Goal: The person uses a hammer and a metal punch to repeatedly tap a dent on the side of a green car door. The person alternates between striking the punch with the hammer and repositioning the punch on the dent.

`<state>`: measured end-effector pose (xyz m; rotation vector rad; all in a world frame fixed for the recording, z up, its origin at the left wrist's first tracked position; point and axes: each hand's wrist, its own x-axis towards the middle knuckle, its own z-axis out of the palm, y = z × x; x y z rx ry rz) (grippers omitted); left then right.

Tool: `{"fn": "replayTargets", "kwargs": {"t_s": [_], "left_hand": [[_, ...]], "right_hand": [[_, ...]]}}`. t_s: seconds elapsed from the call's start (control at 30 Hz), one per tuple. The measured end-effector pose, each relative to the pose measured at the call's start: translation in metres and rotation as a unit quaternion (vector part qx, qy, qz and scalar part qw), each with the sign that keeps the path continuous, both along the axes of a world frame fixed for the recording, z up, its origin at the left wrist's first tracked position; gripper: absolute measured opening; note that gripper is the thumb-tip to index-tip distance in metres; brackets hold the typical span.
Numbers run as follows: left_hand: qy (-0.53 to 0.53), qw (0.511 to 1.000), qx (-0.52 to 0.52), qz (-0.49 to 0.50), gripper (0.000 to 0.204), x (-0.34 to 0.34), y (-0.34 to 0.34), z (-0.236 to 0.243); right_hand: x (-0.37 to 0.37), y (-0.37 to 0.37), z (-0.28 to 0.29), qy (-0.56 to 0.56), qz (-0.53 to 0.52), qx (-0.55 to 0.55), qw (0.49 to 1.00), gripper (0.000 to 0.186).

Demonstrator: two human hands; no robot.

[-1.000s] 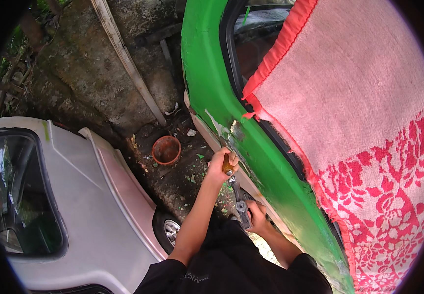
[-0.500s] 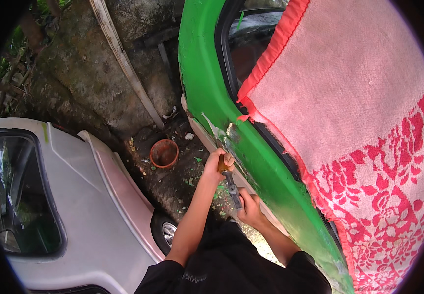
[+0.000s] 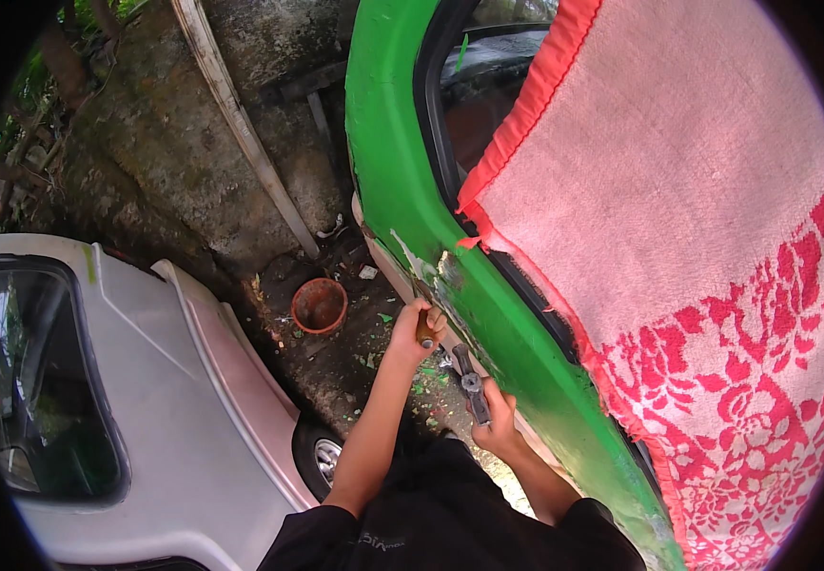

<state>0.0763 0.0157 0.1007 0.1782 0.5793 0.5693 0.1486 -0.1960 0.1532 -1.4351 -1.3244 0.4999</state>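
My left hand (image 3: 409, 331) is closed round the brown handle of a chisel (image 3: 425, 332), whose butt end faces back toward me. Its blade end points at the lower side of a green car (image 3: 526, 328), by a patch of chipped, peeling paint (image 3: 447, 272); exactly where the tip rests is hard to make out. In my right hand (image 3: 497, 419) I grip a hammer (image 3: 471, 383). The hammer's metal head is a short way behind and to the right of the chisel's butt, apart from it.
A pink and red patterned towel (image 3: 678, 190) drapes over the green car at right. A silver car (image 3: 174, 381) stands close on the left. Between them a reddish-brown pot (image 3: 320, 305) sits on ground strewn with paint chips. A wooden plank (image 3: 241, 119) leans on the rough wall (image 3: 146, 162).
The hammer has drawn back from the chisel's butt, toward the lower right, along with my right hand. My left hand has shifted slightly while keeping hold of the chisel.
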Motion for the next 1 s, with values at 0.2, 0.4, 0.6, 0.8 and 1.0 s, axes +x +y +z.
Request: {"fn": "replayTargets", "kwargs": {"t_s": [0.2,0.4,0.6,0.8,1.0], "left_hand": [[-0.012,1.0,0.003,-0.007,0.022,-0.001,-0.02,0.019],[0.003,1.0,0.03,0.004,0.026,0.004,-0.018,0.014],[-0.009,1.0,-0.013,0.011,0.032,0.006,-0.015,0.018],[-0.005,1.0,0.017,0.02,0.034,0.005,-0.015,0.023],[-0.014,1.0,0.022,0.017,0.031,0.005,-0.013,0.012]], "right_hand": [[0.001,-0.001,-0.017,0.051,-0.005,-0.028,0.998,0.005],[-0.003,0.003,-0.014,0.028,0.035,-0.02,0.999,0.002],[0.001,0.01,-0.021,-0.071,0.076,0.064,0.993,0.005],[0.002,0.005,-0.016,-0.039,0.04,0.04,0.998,0.005],[0.005,0.016,-0.026,-0.079,0.048,0.001,0.996,0.006]]}}
